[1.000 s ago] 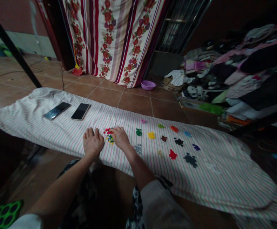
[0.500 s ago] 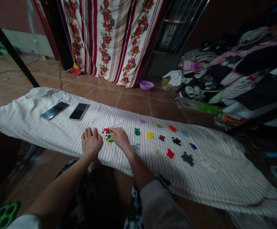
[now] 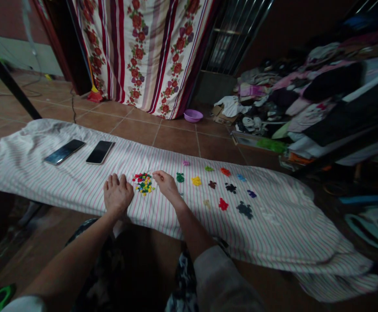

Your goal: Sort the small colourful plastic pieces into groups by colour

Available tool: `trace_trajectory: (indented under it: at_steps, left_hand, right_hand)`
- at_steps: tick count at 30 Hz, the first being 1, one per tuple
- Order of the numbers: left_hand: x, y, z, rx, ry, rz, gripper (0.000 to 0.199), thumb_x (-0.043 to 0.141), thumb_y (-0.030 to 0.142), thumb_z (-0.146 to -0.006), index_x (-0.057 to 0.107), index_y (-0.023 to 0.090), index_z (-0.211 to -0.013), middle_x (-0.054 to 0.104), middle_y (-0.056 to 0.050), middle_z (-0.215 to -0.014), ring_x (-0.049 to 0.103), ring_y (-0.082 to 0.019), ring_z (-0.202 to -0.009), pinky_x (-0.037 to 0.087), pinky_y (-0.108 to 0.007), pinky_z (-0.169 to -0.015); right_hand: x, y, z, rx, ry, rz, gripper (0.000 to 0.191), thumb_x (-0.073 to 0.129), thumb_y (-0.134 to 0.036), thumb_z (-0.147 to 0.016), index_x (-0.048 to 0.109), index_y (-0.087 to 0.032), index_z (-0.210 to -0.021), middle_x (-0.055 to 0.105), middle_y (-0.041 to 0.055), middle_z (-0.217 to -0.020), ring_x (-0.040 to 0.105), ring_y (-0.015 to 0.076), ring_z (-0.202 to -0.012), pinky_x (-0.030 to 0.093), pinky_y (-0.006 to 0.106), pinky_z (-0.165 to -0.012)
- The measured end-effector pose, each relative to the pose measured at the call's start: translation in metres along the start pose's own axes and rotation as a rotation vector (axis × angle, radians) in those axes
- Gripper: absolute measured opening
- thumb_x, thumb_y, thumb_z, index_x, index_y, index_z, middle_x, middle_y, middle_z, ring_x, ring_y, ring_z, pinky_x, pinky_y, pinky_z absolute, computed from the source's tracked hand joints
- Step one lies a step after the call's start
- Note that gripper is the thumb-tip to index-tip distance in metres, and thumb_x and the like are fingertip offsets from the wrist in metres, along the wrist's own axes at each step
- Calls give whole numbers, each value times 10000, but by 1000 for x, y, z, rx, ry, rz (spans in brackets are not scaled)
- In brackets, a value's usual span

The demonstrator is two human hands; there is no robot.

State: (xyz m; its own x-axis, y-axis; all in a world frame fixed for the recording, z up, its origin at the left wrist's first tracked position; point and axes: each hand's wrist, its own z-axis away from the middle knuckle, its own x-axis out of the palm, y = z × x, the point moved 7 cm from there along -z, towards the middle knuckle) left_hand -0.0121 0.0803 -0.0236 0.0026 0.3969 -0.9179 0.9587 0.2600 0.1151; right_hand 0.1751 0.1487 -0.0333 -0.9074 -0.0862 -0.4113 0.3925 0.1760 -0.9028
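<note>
A mixed pile of small coloured pieces [image 3: 144, 183], too tiny to name surely, lies on a striped cloth [image 3: 88, 190]. My left hand [image 3: 118, 193] rests palm down just left of it, fingers stretched out. On the pile's right side is my right hand [image 3: 167, 184], thumb and fingertips pinched together; whatever they hold is too small to make out. Further right lie single-colour clusters: green pieces [image 3: 180, 177], yellow pieces [image 3: 196, 180], red pieces [image 3: 223, 204], black pieces [image 3: 231, 187], dark grey pieces [image 3: 244, 209] and several more. My right wrist partly hides a grey cluster.
Two phones, one [image 3: 64, 152] further left and another [image 3: 100, 152] closer, lie on the cloth's left part. Past the far edge are a purple basin [image 3: 193, 115], a broom [image 3: 94, 94] and a floral curtain [image 3: 137, 56]. Heaped clothes [image 3: 293, 95] fill the right.
My right hand has drawn back from the pile to its right, fingertips now pinched. More of the pile shows. The left hand stays flat beside it. The whole view has shifted slightly.
</note>
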Motion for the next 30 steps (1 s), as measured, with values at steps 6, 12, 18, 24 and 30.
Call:
trace_trajectory:
  at_steps: [6,12,18,24,30]
  left_hand:
    - [-4,1,1,1,16,-16,459,345,310,-886,548,131,-1257,518,-198,-1349,424,-327,-1305,302,-439,-1071]
    - [-5,1,2,7,-9,-8,459,335,316,-889,534,138,-1263,513,-196,-1354,406,-317,-1320,306,-449,-1058]
    - [-10,3,2,8,-22,-6,450,323,316,-888,541,129,-1235,519,-202,-1334,423,-319,-1293,322,-442,-1034]
    - [-12,3,3,10,-13,22,439,311,317,-890,544,131,-1213,532,-197,-1302,419,-320,-1287,320,-449,-1029]
    - [-12,4,3,11,-21,28,421,320,305,-885,556,134,-1189,533,-205,-1280,427,-323,-1268,328,-456,-1021]
  right_hand:
    - [-11,15,9,207,12,-377,302,566,-464,-818,671,-185,-872,668,25,-805,583,106,-673,468,224,-619]
    - [-33,14,21,260,34,-430,336,576,-508,-804,657,-183,-837,629,12,-726,528,82,-591,427,203,-558]
    - [-71,19,32,265,97,-390,308,617,-492,-768,648,-188,-809,631,11,-714,532,93,-604,429,221,-572]
    - [-130,26,49,229,237,-419,352,729,-416,-609,673,-178,-862,649,12,-749,553,107,-662,435,244,-633]
    - [-179,43,73,269,349,-358,360,715,-401,-565,673,-167,-836,646,17,-728,545,109,-627,433,247,-609]
